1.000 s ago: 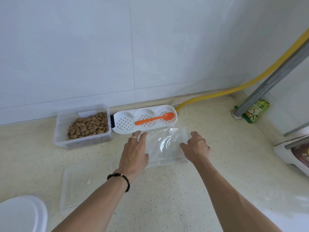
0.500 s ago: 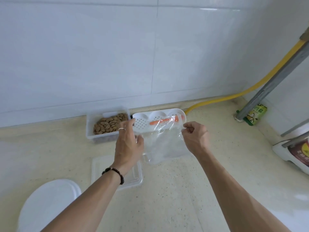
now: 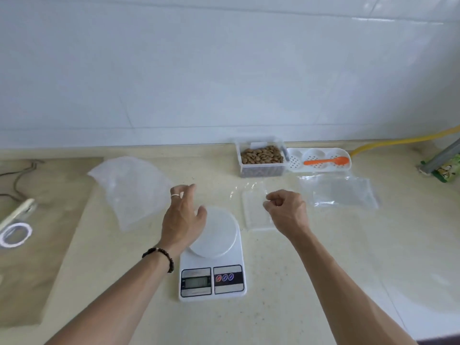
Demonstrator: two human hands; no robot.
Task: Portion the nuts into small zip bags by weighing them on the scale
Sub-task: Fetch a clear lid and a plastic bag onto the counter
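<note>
Pinching the top edge of a clear zip bag (image 3: 251, 195), the right hand (image 3: 286, 211) keeps its grip curled on the film, seemingly carrying it toward the scale (image 3: 212, 252), though the transparent plastic is hard to trace. In the head view, the left hand (image 3: 183, 217) hovers over the scale's round platform, fingers relaxed and grasping nothing, perhaps ready to help spread the bag's mouth. Nuts (image 3: 261, 154) sit in a clear box (image 3: 261, 170) at the counter's (image 3: 286, 282) back edge against the wall, just beside a white tray (image 3: 321, 166) bearing 1 orange spoon (image 3: 326, 161). More bags (image 3: 338, 192) lie near the tray. Open counter surrounds the scale's front and right side.
</note>
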